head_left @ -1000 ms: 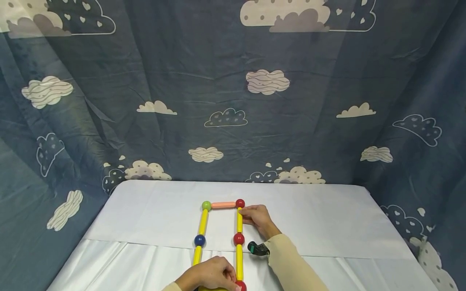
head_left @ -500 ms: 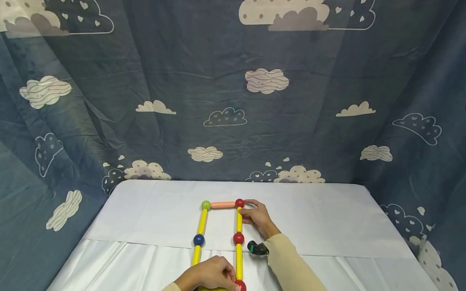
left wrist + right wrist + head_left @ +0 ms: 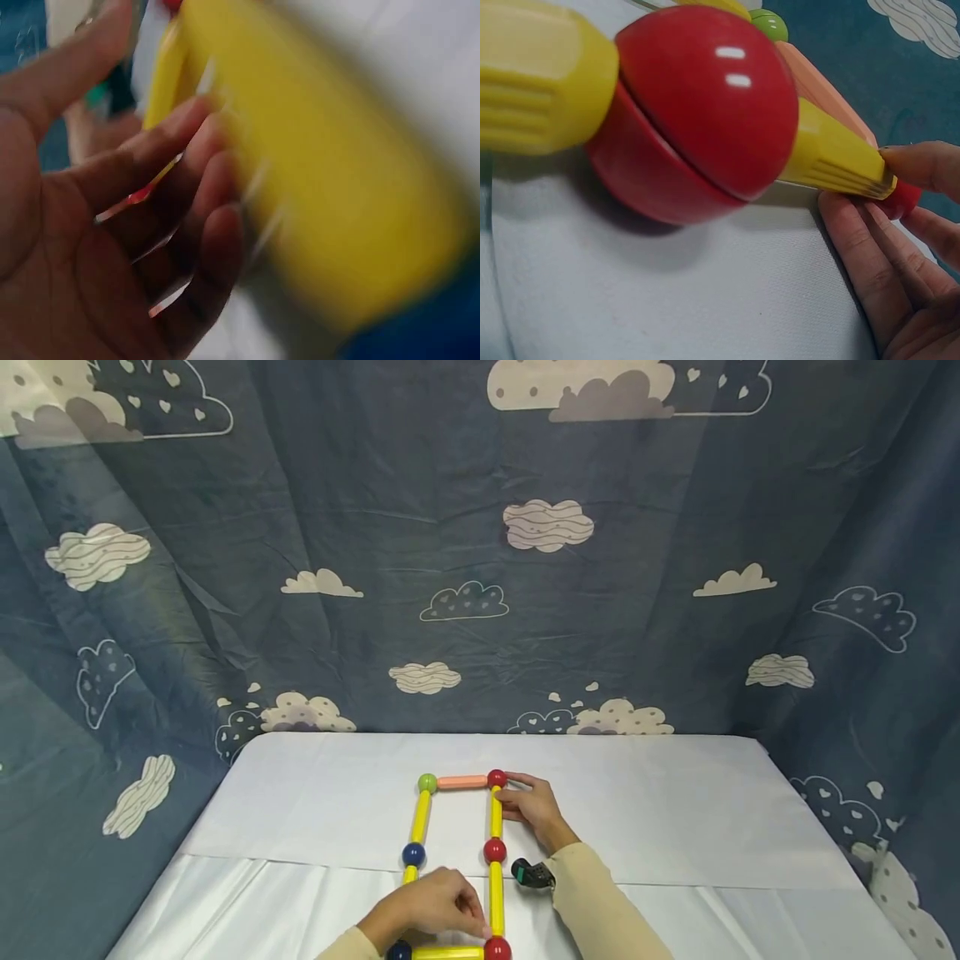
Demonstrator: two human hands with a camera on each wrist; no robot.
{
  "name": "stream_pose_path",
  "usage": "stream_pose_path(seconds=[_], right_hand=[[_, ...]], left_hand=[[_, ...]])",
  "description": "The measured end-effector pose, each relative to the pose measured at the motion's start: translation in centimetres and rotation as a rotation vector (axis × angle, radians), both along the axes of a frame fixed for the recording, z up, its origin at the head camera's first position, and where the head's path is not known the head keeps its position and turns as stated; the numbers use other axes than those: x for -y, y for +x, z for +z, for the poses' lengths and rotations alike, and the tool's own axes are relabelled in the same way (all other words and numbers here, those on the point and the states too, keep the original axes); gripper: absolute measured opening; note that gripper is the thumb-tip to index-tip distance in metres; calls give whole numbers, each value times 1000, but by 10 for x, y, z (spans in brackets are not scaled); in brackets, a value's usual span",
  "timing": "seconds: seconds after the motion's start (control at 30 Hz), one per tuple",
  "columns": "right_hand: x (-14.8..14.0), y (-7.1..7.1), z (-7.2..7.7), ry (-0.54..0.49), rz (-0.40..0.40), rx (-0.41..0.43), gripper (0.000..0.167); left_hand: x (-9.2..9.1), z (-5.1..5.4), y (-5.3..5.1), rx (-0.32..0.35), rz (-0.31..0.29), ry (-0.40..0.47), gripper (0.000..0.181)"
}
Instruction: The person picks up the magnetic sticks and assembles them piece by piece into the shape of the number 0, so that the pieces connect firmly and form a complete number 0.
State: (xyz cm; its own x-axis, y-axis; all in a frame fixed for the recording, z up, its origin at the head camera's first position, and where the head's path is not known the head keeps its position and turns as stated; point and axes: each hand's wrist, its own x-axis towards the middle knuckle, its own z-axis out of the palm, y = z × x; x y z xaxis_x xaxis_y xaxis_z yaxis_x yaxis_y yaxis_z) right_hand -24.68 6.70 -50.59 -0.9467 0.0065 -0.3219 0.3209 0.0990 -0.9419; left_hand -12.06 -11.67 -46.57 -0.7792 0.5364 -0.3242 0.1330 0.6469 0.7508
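Note:
Yellow rods, an orange-pink rod (image 3: pixel 461 782) and coloured balls form a frame lying on the white cloth. My right hand (image 3: pixel 536 810) pinches the far end of the upper right yellow rod (image 3: pixel 840 154), one finger touching the far red ball (image 3: pixel 497 778). Above the frame's near end, my left hand (image 3: pixel 435 902) hovers with its fingertips just by the near red ball (image 3: pixel 497 948). In the left wrist view its thumb stands apart from its loosely bent fingers (image 3: pixel 161 154), which are beside a blurred yellow rod (image 3: pixel 322 157); contact there is unclear.
A green ball (image 3: pixel 427 783) marks the far left corner, with a blue ball (image 3: pixel 413 854) below it. The middle red ball (image 3: pixel 494 850) joins the right-side rods. A dark device (image 3: pixel 532 873) sits at my right wrist. A cloud-patterned curtain (image 3: pixel 465 527) surrounds the white-covered table (image 3: pixel 660 827).
My left hand has let go at the near red ball and risen slightly, uncovering the near rod and a near blue ball. My right index finger has stretched onto the far red ball.

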Motion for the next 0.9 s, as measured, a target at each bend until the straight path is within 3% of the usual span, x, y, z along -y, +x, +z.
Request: stream_pose_path(seconds=[0.1,0.2,0.27,0.37,0.43,0.6,0.7,0.9], right_hand=[[-1,0,-2,9,-1,-11,51],[-1,0,-3,16,-4,-8,52],[-1,0,-2,17,-4,-6,52],[0,0,-2,18,-2,-4,52],[0,0,-1,21,-1,-7,52],[1,1,-2,35,0,-11,51],[2,2,-2,36,-4,-11,51],[1,3,-2,34,-5,-19,50]], left_hand=[[17,10,-24,-143,93,-16,15],[40,14,-56,-285,255,5,13],[53,13,-76,-335,369,-2,13],[67,11,-101,-306,482,-62,22],[73,7,-112,-275,475,-124,31],[75,0,-129,-229,357,-190,38],[73,-6,-134,-206,344,-166,33],[69,-14,-137,-204,376,-74,26]])
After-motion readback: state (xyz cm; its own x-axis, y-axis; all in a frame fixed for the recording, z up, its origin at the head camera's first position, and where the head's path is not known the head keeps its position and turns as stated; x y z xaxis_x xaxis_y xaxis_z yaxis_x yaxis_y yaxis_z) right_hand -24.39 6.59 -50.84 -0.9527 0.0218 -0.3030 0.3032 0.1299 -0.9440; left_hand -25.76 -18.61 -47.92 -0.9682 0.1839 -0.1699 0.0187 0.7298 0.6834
